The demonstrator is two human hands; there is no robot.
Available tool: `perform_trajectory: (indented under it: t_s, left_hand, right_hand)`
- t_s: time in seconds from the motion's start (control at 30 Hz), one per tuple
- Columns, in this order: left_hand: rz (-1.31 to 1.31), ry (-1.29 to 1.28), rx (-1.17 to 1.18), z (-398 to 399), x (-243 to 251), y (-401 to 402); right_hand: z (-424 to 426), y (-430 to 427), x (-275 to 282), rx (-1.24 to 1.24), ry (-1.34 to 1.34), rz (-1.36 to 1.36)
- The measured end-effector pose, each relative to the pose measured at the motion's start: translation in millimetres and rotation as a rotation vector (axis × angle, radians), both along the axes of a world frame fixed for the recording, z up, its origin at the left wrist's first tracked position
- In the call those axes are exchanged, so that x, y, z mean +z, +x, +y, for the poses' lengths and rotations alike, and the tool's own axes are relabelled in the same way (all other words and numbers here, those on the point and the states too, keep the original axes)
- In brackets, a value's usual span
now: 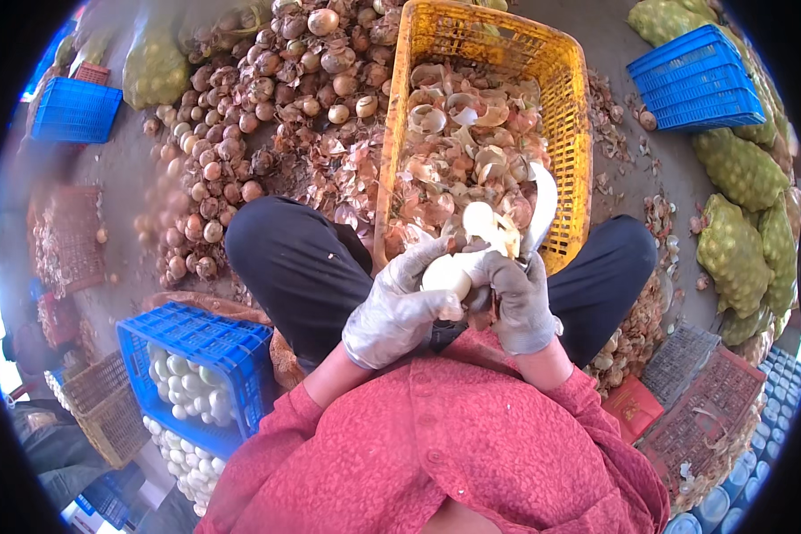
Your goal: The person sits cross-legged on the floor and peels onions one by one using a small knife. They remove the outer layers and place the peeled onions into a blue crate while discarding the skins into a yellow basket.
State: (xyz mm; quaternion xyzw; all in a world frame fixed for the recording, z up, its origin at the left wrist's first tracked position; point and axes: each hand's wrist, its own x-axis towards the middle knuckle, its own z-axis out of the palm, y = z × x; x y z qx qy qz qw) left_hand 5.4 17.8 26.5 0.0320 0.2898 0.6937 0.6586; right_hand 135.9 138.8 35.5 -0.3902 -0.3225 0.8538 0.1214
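My left hand (400,300), in a pale work glove, grips a white peeled onion (446,277) in front of my belly. Close against it, my right hand (522,297), also gloved, holds a knife (542,207) whose pale curved blade points up and away from me; its handle is mostly hidden in the fingers. Loose pale onion layers (490,223) lie or hang just beyond the fingers. Beyond both hands and between my knees stands a yellow plastic crate (388,167) holding onion skins (467,133).
A large heap of unpeeled onions (260,87) lies at the upper left. A blue crate (193,327) of peeled onions stands at my left. Green mesh sacks (734,253) and a blue crate (697,80) are at the right, red crates (704,414) at the lower right.
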Motion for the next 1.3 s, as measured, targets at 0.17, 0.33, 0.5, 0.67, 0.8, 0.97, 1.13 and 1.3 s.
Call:
perform_trajectory:
  t_s: [0.17,0.33,0.5,0.67,0.8,0.97,1.13,1.3]
  left_hand:
    - [0.053,-0.365,-0.046,-6.1,-1.8,-3.1]
    - [0.046,-0.128,0.016,-11.0,-2.9,2.3]
    - [0.367,-0.127,-0.019,-19.4,-17.2,0.6]
    - [0.396,0.057,0.495,-72.8,-2.7,-38.1]
    - [1.377,-1.129,0.931,-224.9,11.4,-119.7]
    - [1.313,-1.298,1.134,-322.5,1.8,-152.1]
    - [1.546,-1.244,0.421,-223.0,-127.3,-143.0]
    - [1.186,-1.162,0.373,-135.3,-266.2,-145.0]
  right_hand:
    - [-11.3,7.1,-26.1,0.202,0.76,-0.083]
    - [-5.0,11.9,-7.4,-0.082,0.033,0.178]
    - [49.9,25.7,-14.0,-0.11,0.145,0.384]
    - [97.5,37.0,-41.9,0.136,0.979,-0.531]
    - [76.0,16.3,-78.6,0.153,0.539,-0.287]
    - [48.3,-63.6,-44.8,0.452,0.586,-0.415]
    - [67.3,-65.5,-36.2,0.263,0.631,-0.218]
    - [78.6,9.9,-100.6,1.003,1.655,-0.776]
